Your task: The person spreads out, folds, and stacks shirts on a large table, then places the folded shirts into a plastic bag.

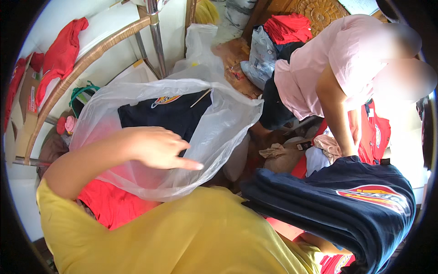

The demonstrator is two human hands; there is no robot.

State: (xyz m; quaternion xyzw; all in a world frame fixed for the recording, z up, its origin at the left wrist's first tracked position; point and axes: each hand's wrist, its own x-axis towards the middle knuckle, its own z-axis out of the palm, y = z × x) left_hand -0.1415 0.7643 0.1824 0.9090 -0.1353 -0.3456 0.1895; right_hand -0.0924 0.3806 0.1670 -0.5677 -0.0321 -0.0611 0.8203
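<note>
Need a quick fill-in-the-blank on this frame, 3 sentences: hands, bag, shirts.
1. The left hand lies open against a clear ____ bag.
2. The folded garment inside the bag is navy, and the cloth under the bag is ____.
3. The stack of folded navy shirts sits at the person's ____ side, over the arm; the right hand is hidden.

Missing words: plastic; red; right

Just the one head-worn fisheye here, and it looked steeply down over the wearer's own yellow-sleeved chest, really close to the clear plastic bag [182,132] and left hand [159,148]. A second person [328,68] crouched at upper right. Edges bent hard toward the rim.
</note>
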